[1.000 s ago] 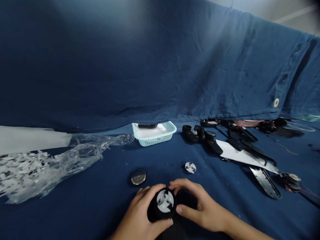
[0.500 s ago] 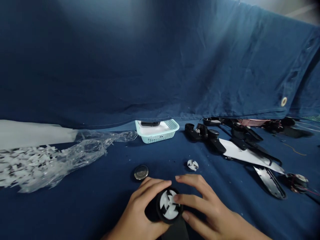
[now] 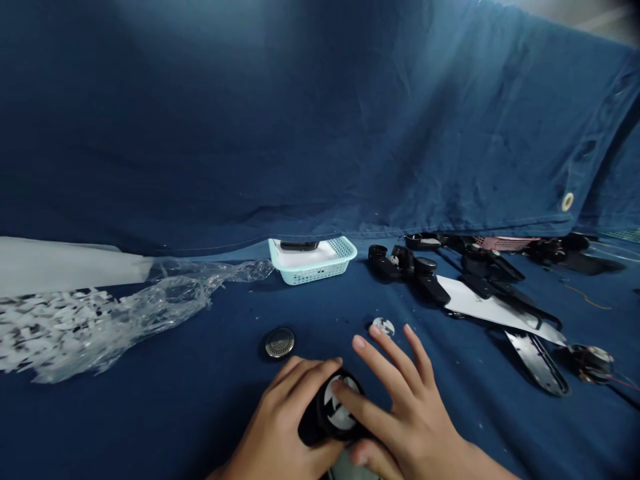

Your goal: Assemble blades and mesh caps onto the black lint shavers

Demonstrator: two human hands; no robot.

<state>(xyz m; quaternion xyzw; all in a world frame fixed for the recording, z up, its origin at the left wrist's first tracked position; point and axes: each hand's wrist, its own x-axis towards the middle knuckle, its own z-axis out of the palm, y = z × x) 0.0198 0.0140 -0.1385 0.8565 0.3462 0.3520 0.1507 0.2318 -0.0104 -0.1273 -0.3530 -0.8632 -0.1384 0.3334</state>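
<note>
My left hand is wrapped round a black round-headed device housing near the bottom of the view. Set in its circular opening is a white vaned disc. My right hand lies over the housing with the index fingertip on the disc. Its other fingers are stretched out and spread, while the thumb is low beside the housing. Just beyond my right fingertips a second white vaned disc rests on the blue cloth, partly covered. A round perforated metal cap lies beyond my left hand.
At the back stands a light-blue basket with a black part inside. A clear plastic bag of small white pieces is on the left. Several black housings, a white sheet and a motor with wires lie to the right.
My right hand has shifted, its index finger reaching further across the disc. The middle, ring and little fingers have lifted and spread forward over the loose disc. My left hand keeps its hold.
</note>
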